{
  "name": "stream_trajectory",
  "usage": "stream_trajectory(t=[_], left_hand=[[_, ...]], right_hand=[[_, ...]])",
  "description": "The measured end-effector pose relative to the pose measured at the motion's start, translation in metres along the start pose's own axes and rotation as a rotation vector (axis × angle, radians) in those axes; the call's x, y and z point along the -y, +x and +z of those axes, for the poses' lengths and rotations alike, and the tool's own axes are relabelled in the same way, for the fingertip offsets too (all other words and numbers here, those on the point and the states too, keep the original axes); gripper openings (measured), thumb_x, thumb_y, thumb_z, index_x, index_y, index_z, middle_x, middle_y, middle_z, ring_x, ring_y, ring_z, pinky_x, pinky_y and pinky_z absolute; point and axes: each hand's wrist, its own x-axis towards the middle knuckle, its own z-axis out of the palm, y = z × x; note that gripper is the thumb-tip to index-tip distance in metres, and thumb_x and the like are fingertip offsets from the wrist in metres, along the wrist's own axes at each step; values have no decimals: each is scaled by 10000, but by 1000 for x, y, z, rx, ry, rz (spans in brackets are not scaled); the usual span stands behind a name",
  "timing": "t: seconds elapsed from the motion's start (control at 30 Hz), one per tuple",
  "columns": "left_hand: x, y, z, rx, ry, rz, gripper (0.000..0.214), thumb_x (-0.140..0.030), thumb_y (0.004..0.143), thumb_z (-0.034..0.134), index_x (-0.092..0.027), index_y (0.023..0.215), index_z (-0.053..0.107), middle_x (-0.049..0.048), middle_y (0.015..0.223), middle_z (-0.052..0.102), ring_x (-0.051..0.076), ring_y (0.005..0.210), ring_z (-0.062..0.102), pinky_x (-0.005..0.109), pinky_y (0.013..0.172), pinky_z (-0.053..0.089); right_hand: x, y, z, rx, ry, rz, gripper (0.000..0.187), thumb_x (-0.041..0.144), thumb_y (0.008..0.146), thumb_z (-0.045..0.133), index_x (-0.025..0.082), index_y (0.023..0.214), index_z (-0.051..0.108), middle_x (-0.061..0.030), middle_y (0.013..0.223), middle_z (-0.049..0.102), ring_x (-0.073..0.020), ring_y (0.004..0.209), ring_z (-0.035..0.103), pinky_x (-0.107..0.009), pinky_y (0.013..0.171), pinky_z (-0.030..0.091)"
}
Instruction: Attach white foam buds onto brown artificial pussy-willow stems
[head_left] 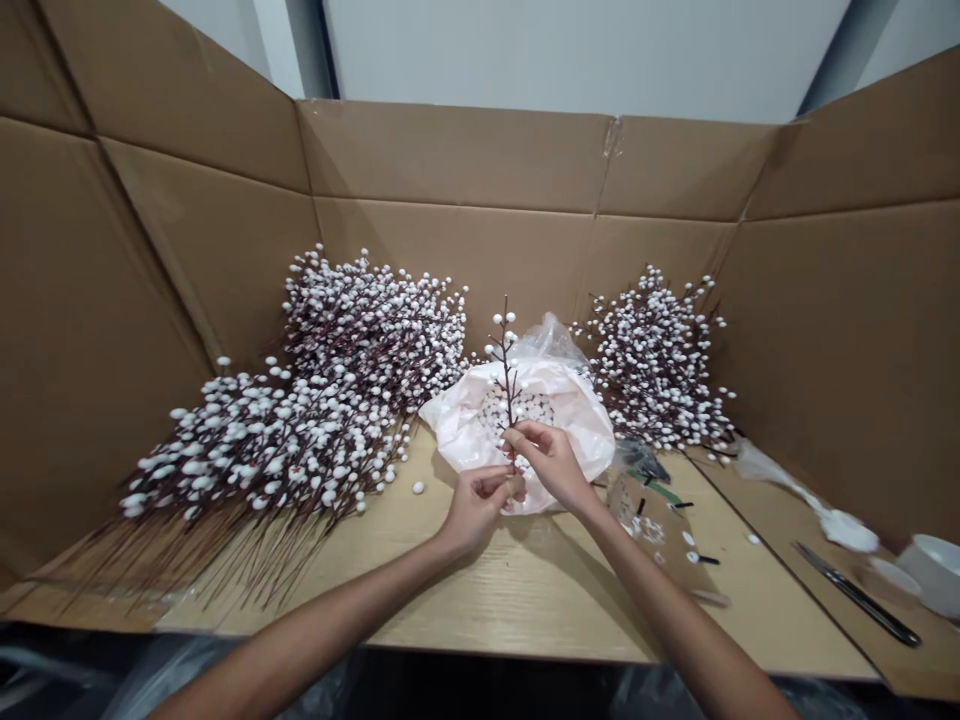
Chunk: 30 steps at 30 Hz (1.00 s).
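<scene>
We lose the lower stem of the berry sprig (507,365) behind the left hand (476,508) and right hand (547,465). Right of the plastic bag (577,420), a white bowl (934,572) runs out of frame, and we cannot identify the tiny dark bits (694,557).

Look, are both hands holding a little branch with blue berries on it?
No, the berries are not blue. The head view shows the left hand and the right hand holding a little branch with white berries on it.
</scene>
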Motion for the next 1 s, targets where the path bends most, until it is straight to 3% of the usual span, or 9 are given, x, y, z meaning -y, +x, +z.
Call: stream_trajectory(t=[0.17,0.4,0.57,0.67,0.77,0.9,1.0], left_hand=[[5,0,1,-4,15,-9,386,-384,601,754,-117,867,671,48,684,683,140,582,595,229,548,445],[6,-5,0,20,344,210,158,-305,761,645,-176,723,561,24,717,639,153,675,609,230,573,449],[-21,4,-14,20,605,400,104,-277,791,607,-188,741,622,50,790,686,199,749,634,291,647,499],[-47,8,-32,-120,712,434,140,-316,775,609,-187,721,596,22,713,656,168,658,610,257,584,480],[-64,9,-59,-182,932,358,177,-354,776,578,-188,718,557,15,670,638,162,612,604,240,551,456],[-59,6,-95,3,1244,84,122,-213,741,528,-178,822,613,82,799,702,240,764,657,302,667,477],[-46,1,-109,75,1247,-10,370,-46,634,470,-171,946,624,103,977,706,247,925,650,303,763,480]], right_hand=[[0,2,-9,-91,-24,-85,278,402,794,567,176,632,552,1,612,537,-134,600,499,-249,556,396],[-7,7,-47,-292,39,-172,250,416,798,584,178,723,592,6,629,520,-123,609,477,-263,602,393],[-17,10,-57,-344,76,-151,282,445,770,599,177,683,573,14,618,501,-116,600,469,-259,604,396],[-15,10,-56,-334,77,-113,286,454,752,602,175,695,578,17,608,503,-117,591,470,-257,597,395],[-10,7,-53,-301,62,-110,277,445,759,586,169,744,598,18,603,506,-117,582,468,-250,573,383],[-5,2,-46,-242,23,-135,275,434,787,555,178,685,565,15,600,506,-116,573,469,-240,548,374],[-5,0,-41,-189,26,-132,288,434,799,543,180,664,547,15,601,508,-113,565,464,-237,539,370]])
